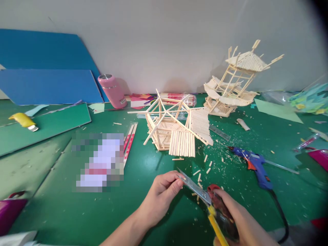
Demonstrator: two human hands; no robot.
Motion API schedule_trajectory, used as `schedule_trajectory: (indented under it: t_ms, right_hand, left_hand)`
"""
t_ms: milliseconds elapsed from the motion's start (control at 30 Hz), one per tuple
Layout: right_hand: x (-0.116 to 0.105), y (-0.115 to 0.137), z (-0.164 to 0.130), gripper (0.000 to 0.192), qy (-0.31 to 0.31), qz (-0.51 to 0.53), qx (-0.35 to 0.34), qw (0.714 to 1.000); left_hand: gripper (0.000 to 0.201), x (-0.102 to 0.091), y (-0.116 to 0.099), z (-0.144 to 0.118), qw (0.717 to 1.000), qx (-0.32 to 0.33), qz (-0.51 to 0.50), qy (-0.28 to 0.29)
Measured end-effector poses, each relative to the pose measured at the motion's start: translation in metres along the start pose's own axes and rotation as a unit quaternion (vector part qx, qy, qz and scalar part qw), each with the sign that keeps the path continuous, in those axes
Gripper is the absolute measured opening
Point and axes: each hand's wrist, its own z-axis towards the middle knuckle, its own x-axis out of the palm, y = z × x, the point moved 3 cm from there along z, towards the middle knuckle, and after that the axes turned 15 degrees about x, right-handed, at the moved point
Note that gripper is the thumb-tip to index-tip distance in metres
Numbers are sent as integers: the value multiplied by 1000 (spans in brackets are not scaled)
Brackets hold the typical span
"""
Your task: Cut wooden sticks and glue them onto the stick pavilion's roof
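Shears [205, 196]: metal blades, red and yellow handles, low in the frame over the green mat [153, 164]. Long axis runs diagonally, blade tips pointing up and to the left, handles trailing down to the right. Blades look nearly closed; the exact gap is hard to make out.

Right hand [238, 222]: wrapped around the handles, gripping them. Partly cut off by the bottom edge; the lower ends of the handles are hidden under the fingers.

Left hand [164, 194]: fingers curled, fingertips pinched at the blade tips. Whether a small stick sits between the fingers cannot be told.

Stick offcuts [205, 164]: short pieces and shavings scattered on the mat just beyond the blades.

Stick model [174, 126]: unfinished house frame with slatted roof panels, farther back, centre.

Second model [235, 82]: tiered tower by the wall, right of centre.

Glue gun [256, 164]: blue, lying to the right, nozzle pointing up-left, cord running off the bottom edge.

Pink bottle [112, 90]: tilted against the wall.

Blue boards [46, 75]: leaning at the back left.

Blurred patch [99, 160]: contents unreadable.
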Motion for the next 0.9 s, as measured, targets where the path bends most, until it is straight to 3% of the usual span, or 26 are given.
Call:
schedule_trajectory:
  t_ms: [167, 367, 567, 667, 733, 900]
  right_hand:
    - [-1, 10, 2, 48, 41, 33, -23, 998]
    - [1, 11, 3, 50, 73, 61, -28, 995]
    - [-1, 14, -1, 39, 78, 9, -33, 996]
    - [-6, 12, 0, 25, 46, -33, -45, 997]
    - [-11, 2, 3, 28, 5, -62, -48, 997]
    - [-29, -40, 16, 39, -187, -196, -45, 962]
  left_hand:
    - [19, 0, 6, -2, 999, -14, -41, -7]
    - [18, -2, 8, -3, 996, -31, -85, -16]
    - [19, 2, 6, -3, 992, -67, -108, -26]
    - [21, 4, 7, -2, 989, -83, -119, -36]
    - [23, 5, 7, -2, 988, -82, -126, -37]
    - [21, 8, 6, 0, 979, -74, -187, -40]
